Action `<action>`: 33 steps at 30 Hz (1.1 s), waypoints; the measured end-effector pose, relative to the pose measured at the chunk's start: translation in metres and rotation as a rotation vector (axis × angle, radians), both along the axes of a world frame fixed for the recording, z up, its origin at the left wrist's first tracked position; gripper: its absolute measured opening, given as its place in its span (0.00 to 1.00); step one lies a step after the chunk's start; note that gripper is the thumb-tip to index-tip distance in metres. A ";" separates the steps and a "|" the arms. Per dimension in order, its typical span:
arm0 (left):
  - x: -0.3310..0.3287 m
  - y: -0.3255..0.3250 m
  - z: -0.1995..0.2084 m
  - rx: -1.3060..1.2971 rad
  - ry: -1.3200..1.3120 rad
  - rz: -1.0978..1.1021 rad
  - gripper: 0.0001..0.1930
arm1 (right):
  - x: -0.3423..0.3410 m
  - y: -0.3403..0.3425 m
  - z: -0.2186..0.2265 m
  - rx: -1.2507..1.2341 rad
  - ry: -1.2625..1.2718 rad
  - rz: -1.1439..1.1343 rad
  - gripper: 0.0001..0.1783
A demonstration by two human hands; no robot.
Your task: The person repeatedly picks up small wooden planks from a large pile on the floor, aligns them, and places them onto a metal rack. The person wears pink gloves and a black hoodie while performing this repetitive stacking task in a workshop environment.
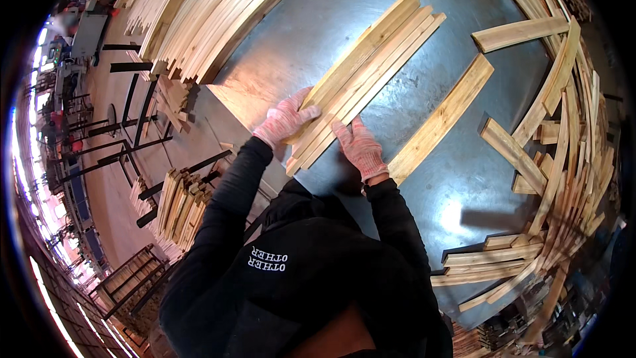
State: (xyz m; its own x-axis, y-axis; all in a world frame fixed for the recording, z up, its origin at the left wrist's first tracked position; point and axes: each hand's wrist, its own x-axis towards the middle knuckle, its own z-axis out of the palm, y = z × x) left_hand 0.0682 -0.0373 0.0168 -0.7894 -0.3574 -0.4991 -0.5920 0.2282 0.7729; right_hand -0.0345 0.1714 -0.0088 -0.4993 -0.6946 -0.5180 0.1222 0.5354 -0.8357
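Several long, pale wooden planks (pixel 374 69) lie side by side as a bundle in front of me, slanting from near left to far right. My left hand (pixel 286 120), in a pinkish-white knit glove, grips the bundle's left side near its close end, thumb over the top. At the right side of the same bundle, my gloved right hand (pixel 361 149) presses in with its thumb on the edge plank; its other fingers are partly hidden. A single wooden plank (pixel 440 119) lies apart on the metal table (pixel 411 205), just right of my right hand.
A large stack of planks (pixel 218 6) stands at the far left. Along the table's right side, loose boards (pixel 556 179) lie in a jumbled heap. Lower left, a smaller stack of boards (pixel 179 209) rests by black metal bars (pixel 136 109) above the floor.
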 end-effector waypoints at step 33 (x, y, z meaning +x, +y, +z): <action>0.049 0.019 0.035 0.850 0.189 0.252 0.39 | 0.008 -0.029 0.003 -0.279 -0.564 -0.690 0.30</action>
State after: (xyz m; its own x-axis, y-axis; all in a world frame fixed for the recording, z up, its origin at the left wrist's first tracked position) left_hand 0.1169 -0.0180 0.0516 -0.8335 -0.1007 -0.5433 -0.3931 -0.5830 0.7110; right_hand -0.0263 0.1424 -0.0059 -0.5731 -0.4737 -0.6687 0.7655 -0.0183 -0.6431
